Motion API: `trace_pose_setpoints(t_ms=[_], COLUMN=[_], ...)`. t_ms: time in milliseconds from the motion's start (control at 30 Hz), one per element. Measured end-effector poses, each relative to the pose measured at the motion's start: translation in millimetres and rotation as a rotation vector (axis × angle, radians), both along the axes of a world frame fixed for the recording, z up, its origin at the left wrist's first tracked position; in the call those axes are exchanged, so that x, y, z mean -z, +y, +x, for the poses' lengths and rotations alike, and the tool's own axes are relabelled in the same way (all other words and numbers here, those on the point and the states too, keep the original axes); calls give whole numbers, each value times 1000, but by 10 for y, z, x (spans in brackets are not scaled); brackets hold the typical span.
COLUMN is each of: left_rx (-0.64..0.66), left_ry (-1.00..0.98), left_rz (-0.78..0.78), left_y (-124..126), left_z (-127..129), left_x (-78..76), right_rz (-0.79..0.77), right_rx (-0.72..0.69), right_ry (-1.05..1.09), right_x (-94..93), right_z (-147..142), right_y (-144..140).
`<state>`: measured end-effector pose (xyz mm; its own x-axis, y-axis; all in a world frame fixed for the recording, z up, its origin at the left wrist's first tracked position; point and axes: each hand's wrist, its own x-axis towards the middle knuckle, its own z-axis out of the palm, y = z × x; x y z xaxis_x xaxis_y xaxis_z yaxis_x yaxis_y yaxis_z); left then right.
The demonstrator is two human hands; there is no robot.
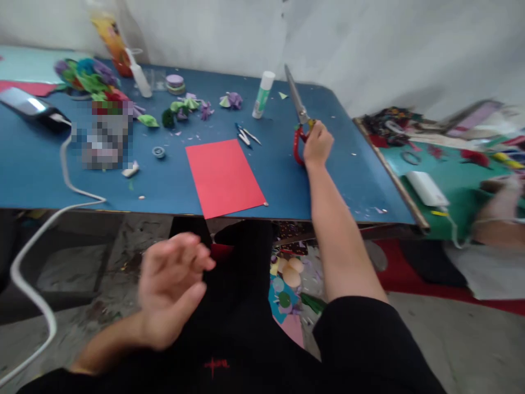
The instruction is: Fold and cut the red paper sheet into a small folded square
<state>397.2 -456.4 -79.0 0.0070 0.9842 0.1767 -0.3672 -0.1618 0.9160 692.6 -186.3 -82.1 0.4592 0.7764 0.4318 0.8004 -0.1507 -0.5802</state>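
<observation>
Right hand (319,145) closed on red-handled scissors (302,115), right of red paper (225,178); left hand (172,293) loosely open, near side.

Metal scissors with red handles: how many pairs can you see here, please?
1: the long metal scissors with red handles, in the right hand. Others may be hidden.

In front of you a pale grey wall (221,38) with a few dark marks rises behind a blue-topped table (287,183) with a rounded far corner, while a green-topped table (478,167) stands just to your right and soft light reaches the grey floor (463,339) below.
</observation>
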Motion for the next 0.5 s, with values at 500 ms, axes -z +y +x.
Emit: trace_pose_setpoints(t_ms=[500], left_rx=[101], left_ry=[-215], left_rz=[38], left_y=[156], left_z=[183], left_x=[118], right_rz=[-87], right_rx=[14], right_ry=[-138], right_x=[-40], right_z=[-100], right_y=[-42])
